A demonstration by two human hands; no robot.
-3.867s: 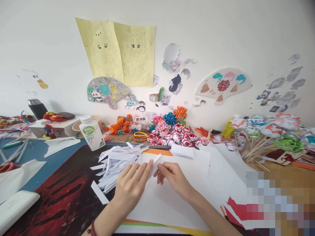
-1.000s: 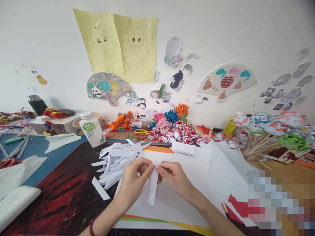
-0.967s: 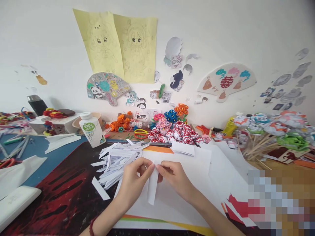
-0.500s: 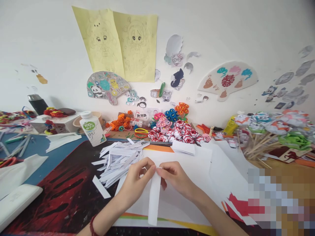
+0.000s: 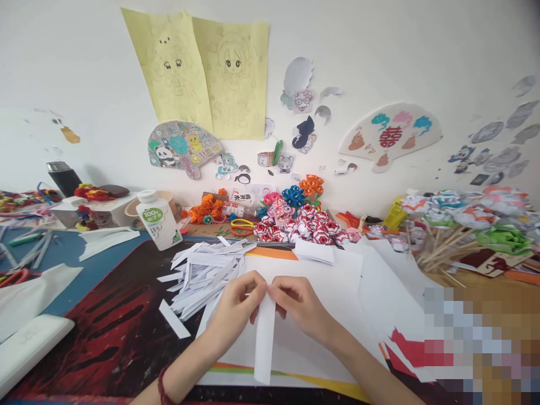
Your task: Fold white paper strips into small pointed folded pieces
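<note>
A white paper strip [image 5: 264, 343] hangs down between my hands, its top end pinched in my fingertips. My left hand [image 5: 241, 301] is closed on the strip's upper left edge, thumb against the fingers. On the other side, my right hand [image 5: 297, 304] pinches the same top end, and the two thumbs nearly touch. The very tip of the strip is hidden by the fingers. Beneath lies a large white sheet [image 5: 320, 349]. Left of my hands is a loose heap of white paper strips [image 5: 206, 275], with one strip [image 5: 174, 319] lying apart.
A white bottle [image 5: 159, 222] stands behind the heap. Red-and-white paper flowers [image 5: 312, 225] line the back, with flowers on sticks [image 5: 447, 242] at the right. Folded white paper [image 5: 314, 252] lies behind my hands. Scissors [image 5: 14, 277] and a white case [image 5: 34, 349] are at the left.
My fingertips have drawn closer together at the strip's top, with the right hand shifting slightly left. The strip still hangs in about the same place.
</note>
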